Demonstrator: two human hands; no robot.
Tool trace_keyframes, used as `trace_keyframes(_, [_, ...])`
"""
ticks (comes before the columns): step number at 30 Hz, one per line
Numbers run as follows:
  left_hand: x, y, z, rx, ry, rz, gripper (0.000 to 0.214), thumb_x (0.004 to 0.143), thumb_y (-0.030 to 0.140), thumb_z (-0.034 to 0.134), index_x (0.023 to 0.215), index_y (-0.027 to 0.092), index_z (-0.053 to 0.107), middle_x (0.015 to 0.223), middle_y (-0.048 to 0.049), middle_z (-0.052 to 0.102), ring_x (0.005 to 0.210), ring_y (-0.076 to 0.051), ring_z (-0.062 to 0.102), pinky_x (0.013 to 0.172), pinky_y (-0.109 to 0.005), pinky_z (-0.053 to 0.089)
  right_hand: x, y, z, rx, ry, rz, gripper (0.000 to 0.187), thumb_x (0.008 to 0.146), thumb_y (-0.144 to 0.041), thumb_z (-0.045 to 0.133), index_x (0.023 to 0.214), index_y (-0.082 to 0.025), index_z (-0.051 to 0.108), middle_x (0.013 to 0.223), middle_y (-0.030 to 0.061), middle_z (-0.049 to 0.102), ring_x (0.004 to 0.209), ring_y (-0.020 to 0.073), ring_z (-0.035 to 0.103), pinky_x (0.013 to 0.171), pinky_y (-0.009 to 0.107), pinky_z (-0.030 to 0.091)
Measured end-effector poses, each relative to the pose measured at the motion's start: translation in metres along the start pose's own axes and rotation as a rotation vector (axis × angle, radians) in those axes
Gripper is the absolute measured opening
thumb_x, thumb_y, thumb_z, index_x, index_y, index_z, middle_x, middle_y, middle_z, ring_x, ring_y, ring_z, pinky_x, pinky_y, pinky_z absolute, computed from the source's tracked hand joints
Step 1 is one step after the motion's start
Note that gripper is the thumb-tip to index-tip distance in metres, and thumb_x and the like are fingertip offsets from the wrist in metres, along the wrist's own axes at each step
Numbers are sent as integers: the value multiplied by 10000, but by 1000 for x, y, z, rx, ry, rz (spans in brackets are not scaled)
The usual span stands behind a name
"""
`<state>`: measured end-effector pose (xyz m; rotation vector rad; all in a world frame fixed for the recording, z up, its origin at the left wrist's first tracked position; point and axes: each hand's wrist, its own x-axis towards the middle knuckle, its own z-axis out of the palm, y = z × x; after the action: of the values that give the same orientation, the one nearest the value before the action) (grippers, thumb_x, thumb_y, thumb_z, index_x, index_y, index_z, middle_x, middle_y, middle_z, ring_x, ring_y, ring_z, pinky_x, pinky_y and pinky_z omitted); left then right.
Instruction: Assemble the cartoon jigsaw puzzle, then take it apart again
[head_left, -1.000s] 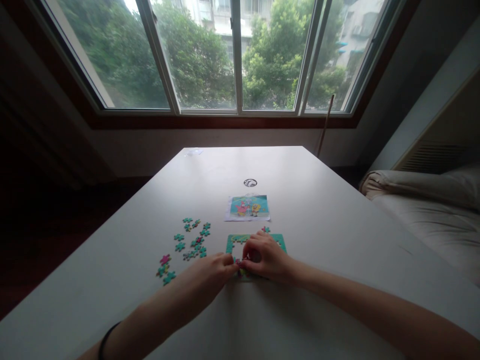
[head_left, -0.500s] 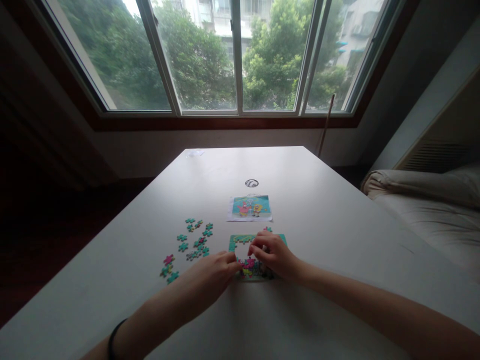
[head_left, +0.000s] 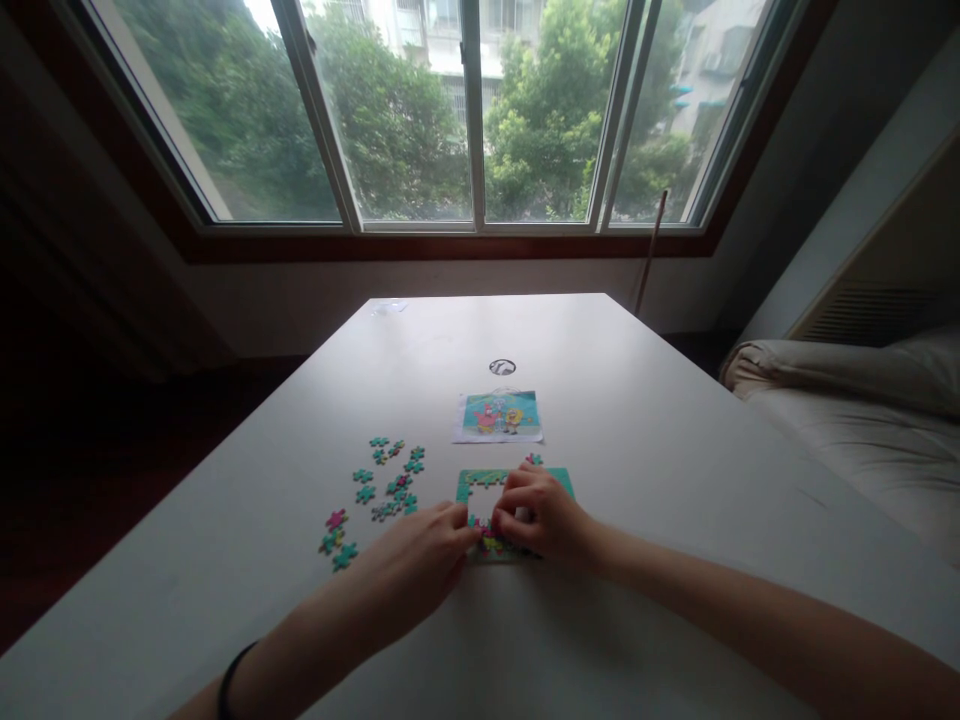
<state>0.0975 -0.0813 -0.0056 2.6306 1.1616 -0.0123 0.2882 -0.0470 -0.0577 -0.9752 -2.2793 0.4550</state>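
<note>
A partly filled jigsaw puzzle (head_left: 463, 490) with a green border lies flat near the table's front. Pink and yellow pieces fill part of its lower side, and a white gap shows in its middle. My left hand (head_left: 442, 535) is closed at the puzzle's lower left corner, fingertips on its edge. Over the lower middle, my right hand (head_left: 544, 510) is bent in a pinch on a puzzle piece (head_left: 491, 527), mostly hidden by the fingers. It also covers the puzzle's right part. A loose pink and teal puzzle piece (head_left: 533, 459) lies just beyond this hand.
Several loose puzzle pieces (head_left: 365, 494) are scattered left of the puzzle on the white table (head_left: 637, 420). A paper picture (head_left: 501, 415) with cartoon figures lies behind it. Farther back is a round mark (head_left: 502, 367). A pale couch (head_left: 847, 390) stands to the right.
My right hand has shifted slightly left and down, its fingertips now on the pink pieces at the puzzle's lower middle. My left hand stays at the corner.
</note>
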Motion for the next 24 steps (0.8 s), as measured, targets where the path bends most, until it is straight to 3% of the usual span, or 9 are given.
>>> trace_keyframes(11, [-3, 4, 4, 165, -53, -47, 443, 732, 56, 414, 1111, 240, 553, 737, -61, 653, 636, -228, 628, 561, -283, 450, -3, -6, -5, -183, -33, -155, 189, 715, -179, 553, 526, -182, 548, 600, 10, 548, 643, 142, 440, 701, 293, 362])
trace_keyframes(15, [-4, 7, 1, 164, -53, -66, 435, 713, 56, 418, 1073, 244, 575, 737, -55, 660, 640, -229, 633, 566, -289, 457, -6, -1, -6, -174, -40, -228, 152, 735, -186, 545, 589, -186, 587, 609, 10, 549, 648, 142, 443, 673, 282, 357])
trace_keyframes(24, [-6, -7, -5, 37, -37, -9, 356, 728, 90, 448, 980, 271, 623, 803, -28, 683, 733, -206, 640, 638, -260, 445, -9, 0, -5, -158, -65, -231, 98, 744, -195, 559, 746, -210, 655, 692, 19, 560, 690, 149, 450, 666, 281, 350])
